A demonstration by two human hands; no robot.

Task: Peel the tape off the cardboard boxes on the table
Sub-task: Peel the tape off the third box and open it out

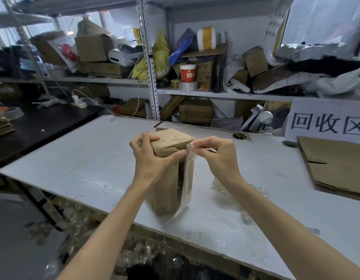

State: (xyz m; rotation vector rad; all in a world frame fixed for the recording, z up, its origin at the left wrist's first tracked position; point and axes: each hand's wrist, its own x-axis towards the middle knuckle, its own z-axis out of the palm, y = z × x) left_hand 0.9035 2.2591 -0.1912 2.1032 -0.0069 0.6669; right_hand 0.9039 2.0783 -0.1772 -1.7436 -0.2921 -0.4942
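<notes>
In the middle of the frame a person stands a cardboard box point(165, 178) on end on the white table point(74, 158), close to its near edge, so the taped seam runs down the side facing them. The left hand point(148, 158) wraps over the box's top left corner, fingers curled behind it and the thumb pressed along the front edge, plainly there to brace the box against the pull. The right hand point(217, 154) pinches the upper end of the clear tape point(188, 182) between thumb and fingertips, just right of the box top. The strip hangs loose from that pinch down to the box's bottom corner; whether its lower end still sticks there I cannot quite tell, since the film blurs at that spot.

Right of the box, under the right forearm, lies what looks like a crumpled heap of peeled tape point(221, 186). At the right edge of the frame a flattened cardboard sheet point(336, 164) rests below a paper sign point(326, 122), likely the pile for finished boxes.
</notes>
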